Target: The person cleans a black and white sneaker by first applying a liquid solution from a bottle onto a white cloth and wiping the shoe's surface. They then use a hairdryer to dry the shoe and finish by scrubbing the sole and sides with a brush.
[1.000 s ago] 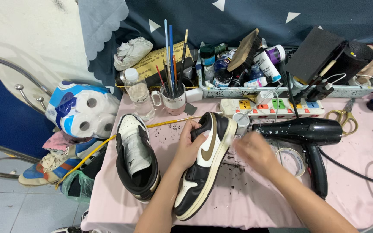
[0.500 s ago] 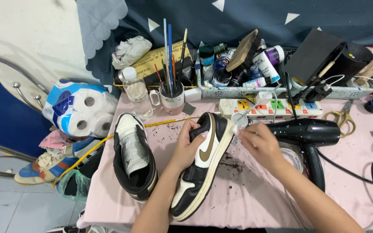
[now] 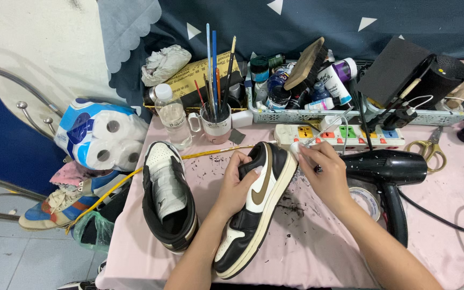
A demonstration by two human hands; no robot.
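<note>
Since the earlier frames: right hand [image 3: 326, 174] shifted up from beside the sneaker's flank to its heel end, near the power strip [image 3: 339, 137]; left hand [image 3: 238, 185] unchanged in place. Item in hand: black, white and brown sneaker [image 3: 253, 209], lying on its side on the pink table cover [image 3: 307, 252], heel toward the far edge, toe toward the person. Left hand: fingers curled over the collar, gripping and steadying the shoe. Right hand: fingers closed on a small white wad [image 3: 297, 149], apparently cloth or wipe, pressed against the heel. Adjacent: matching sneaker [image 3: 166, 201] upright just to the left, untouched; black hair dryer [image 3: 385, 172] just right of the working hand; tape roll [image 3: 369, 200] partly beneath the wrist; mug of brushes [image 3: 216, 121] and clear bottle [image 3: 172, 115] behind. Dark flecks scattered over the cover. Step judged: wiping or cleaning the heel area. Next move calls for continued firm bracing by the left hand while the wad works round the heel edge.
</note>
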